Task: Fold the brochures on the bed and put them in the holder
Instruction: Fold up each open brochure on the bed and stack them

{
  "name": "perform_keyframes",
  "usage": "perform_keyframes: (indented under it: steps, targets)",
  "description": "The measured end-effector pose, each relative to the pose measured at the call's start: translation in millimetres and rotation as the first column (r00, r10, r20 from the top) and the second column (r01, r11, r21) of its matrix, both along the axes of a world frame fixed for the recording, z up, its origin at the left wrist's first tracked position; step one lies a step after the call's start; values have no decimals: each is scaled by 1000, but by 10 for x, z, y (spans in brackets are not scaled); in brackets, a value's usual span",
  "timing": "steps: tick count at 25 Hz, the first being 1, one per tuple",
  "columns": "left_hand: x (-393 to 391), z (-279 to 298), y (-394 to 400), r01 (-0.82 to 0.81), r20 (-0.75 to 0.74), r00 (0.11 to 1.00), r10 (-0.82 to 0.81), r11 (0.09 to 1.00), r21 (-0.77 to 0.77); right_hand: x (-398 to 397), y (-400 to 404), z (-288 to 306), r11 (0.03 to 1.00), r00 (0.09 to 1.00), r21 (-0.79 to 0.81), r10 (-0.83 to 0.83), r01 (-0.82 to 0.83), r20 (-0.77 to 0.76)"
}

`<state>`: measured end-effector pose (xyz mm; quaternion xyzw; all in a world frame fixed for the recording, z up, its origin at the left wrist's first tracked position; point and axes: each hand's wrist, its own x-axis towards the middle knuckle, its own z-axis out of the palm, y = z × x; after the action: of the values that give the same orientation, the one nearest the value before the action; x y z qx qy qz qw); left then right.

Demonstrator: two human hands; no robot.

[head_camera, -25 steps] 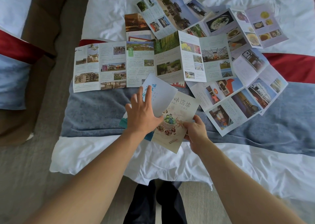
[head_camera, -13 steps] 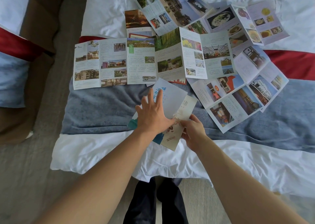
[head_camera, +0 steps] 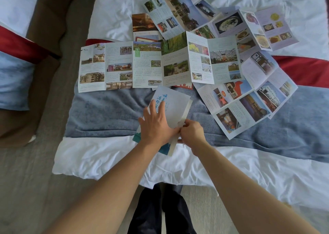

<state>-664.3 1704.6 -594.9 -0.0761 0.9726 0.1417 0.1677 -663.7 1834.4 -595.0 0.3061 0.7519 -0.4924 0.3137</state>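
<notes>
A folded brochure (head_camera: 175, 107) with a white cover and blue characters lies on the grey-blue bed runner (head_camera: 106, 114). My left hand (head_camera: 157, 127) presses flat on it with fingers spread. My right hand (head_camera: 192, 134) pinches its right edge, where a cream panel sticks out as a thin strip. Several unfolded brochures lie fanned out behind: a long one (head_camera: 121, 66) at the left, a middle one (head_camera: 201, 61), and one (head_camera: 249, 105) at the right. No holder is in view.
The white bedding (head_camera: 106, 162) ends at the near edge just below my hands. A red band (head_camera: 302, 70) crosses the bed at the right. Grey carpet and a second bed (head_camera: 16, 73) lie to the left. My dark trouser legs (head_camera: 160, 210) stand at the bed's edge.
The cream food-print panel at the right has been folded under the white cover until only a thin strip shows. My right hand moved left to meet my left hand.
</notes>
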Motion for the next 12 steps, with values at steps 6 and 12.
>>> perform_keyframes:
  steps: [6,12]
  targets:
    - [72,32,-275,-133,-65,989,133,991,-1,-22,-255,140,924,896,165,377,-345,-234]
    - [271,-113,-844,-259,-69,964,258,966,-19,-16,-837,-102,654,608,322,756,-685,-241]
